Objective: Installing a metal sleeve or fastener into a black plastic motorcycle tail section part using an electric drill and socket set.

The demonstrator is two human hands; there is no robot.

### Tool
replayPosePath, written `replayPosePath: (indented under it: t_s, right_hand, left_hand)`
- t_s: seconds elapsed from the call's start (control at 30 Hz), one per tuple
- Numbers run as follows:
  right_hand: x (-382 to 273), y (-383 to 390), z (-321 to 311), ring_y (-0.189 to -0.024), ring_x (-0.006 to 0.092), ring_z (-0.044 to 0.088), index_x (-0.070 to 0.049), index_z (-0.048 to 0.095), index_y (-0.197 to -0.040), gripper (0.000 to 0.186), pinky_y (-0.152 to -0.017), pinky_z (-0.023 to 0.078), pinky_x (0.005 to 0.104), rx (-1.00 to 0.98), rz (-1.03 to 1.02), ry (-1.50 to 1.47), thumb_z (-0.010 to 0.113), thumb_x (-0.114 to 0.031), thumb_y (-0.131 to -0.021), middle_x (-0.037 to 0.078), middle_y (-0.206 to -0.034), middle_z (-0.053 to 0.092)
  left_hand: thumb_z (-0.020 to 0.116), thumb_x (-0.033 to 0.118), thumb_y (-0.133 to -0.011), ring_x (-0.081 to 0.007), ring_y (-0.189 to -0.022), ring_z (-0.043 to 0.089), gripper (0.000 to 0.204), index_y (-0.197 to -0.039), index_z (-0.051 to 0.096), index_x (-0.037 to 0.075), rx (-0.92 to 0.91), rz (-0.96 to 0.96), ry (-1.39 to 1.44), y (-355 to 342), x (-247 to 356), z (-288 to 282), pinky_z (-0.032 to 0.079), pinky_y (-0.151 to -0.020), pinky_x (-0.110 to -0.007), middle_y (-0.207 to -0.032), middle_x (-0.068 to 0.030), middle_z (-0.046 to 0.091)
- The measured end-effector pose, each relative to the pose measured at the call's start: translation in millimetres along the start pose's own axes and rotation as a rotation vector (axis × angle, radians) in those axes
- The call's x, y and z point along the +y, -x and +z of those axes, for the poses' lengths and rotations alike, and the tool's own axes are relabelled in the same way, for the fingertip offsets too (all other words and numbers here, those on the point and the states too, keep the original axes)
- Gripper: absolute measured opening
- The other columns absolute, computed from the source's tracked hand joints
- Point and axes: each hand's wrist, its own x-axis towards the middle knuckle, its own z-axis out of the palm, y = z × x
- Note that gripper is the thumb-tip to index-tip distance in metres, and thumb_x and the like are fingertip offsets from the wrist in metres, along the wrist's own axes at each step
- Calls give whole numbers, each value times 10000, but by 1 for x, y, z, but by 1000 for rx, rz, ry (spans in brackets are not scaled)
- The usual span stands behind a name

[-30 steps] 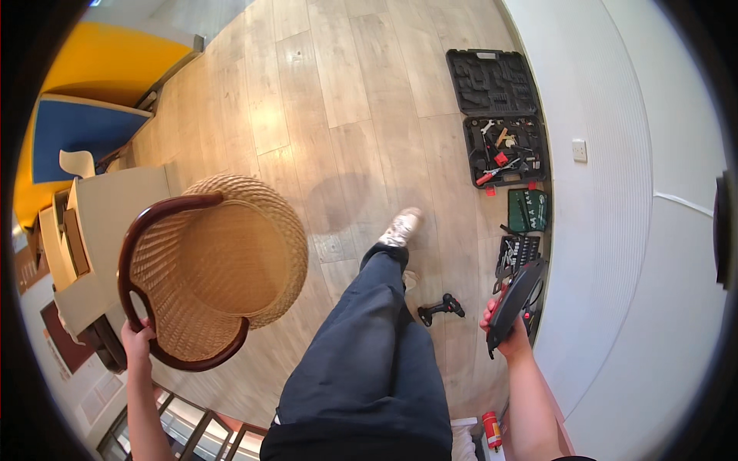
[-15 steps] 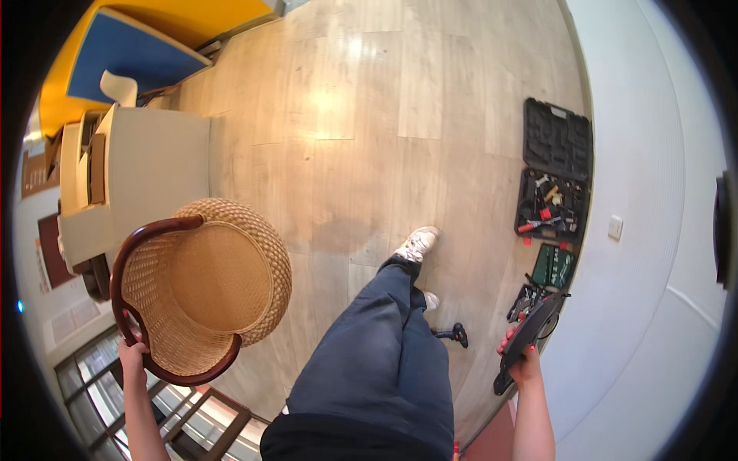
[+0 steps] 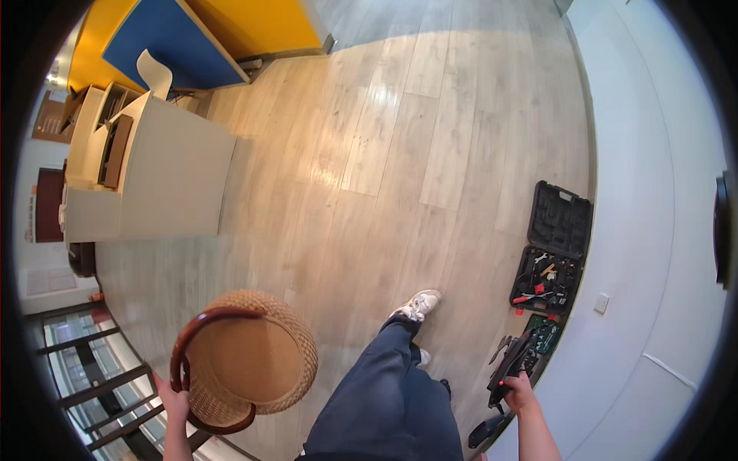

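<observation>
My left hand (image 3: 171,396) grips the dark wooden rail of a round woven wicker chair (image 3: 254,357), which hangs at the lower left with its seat facing up. At the lower right my right hand (image 3: 519,392) holds a long black object (image 3: 505,373) with a small red spot on it; its exact kind is hard to make out. Beneath that, along the wall, an open black tool case (image 3: 547,280) shows assorted tools, and a green pouch (image 3: 543,330) is partly hidden by the held object. My legs and white shoes are between both hands.
A white counter (image 3: 169,184) stands at left beside blue (image 3: 157,42) and yellow (image 3: 273,23) panels and a white chair (image 3: 154,73). A white wall (image 3: 638,192) with a socket runs along the right. Dark-framed glass (image 3: 81,338) is at lower left; wooden flooring (image 3: 384,154) spans the middle.
My view has moved over the floor, so more of its far part shows and the tool case sits lower in view. The wicker chair has dropped lower and rightward, still held.
</observation>
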Motion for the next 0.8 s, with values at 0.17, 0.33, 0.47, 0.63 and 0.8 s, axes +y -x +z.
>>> replayPosePath:
  t_s: [0.17,0.33,0.47,0.63,0.8]
  right_hand:
    - [3,0,-7,-1039,292,660,-120,452,-1405,690,-913,572,460,-38,-15,14,593,37,-748,115,-1148,641]
    - [1,21,-20,-1063,279,654,-116,417,-1454,732,-935,563,456,-23,-54,67,598,2,-754,111,-1188,637]
    - [0,37,-24,-1021,266,654,-105,431,-1437,738,-893,573,445,50,-51,82,609,-12,-727,102,-1143,632]
    - [10,46,-23,-842,258,673,-53,512,-1263,595,-766,601,411,131,-116,46,639,-44,-681,100,-1021,624]
    - [34,66,-58,-841,246,671,-35,516,-1248,569,-752,590,401,162,-219,-6,646,-68,-695,91,-1020,615]
  left_hand:
    - [555,-68,-707,-359,-831,720,397,-1069,710,-18,-100,196,-51,9,-13,46,537,-785,-406,-859,-257,699]
    - [591,-81,-646,-305,-743,700,493,-1100,741,34,-319,199,-134,11,-13,91,548,-742,-363,-829,-210,707]
    - [610,-93,-654,-379,-845,723,589,-1188,750,113,-362,389,-134,22,39,123,568,-773,-383,-923,-216,724]
    - [690,-15,-716,-395,-938,713,517,-1211,740,128,-461,539,-107,5,77,159,578,-810,-415,-1022,-217,717]
    - [701,30,-754,-401,-888,714,428,-1168,749,125,-485,681,-111,-6,118,209,577,-777,-424,-976,-206,719]
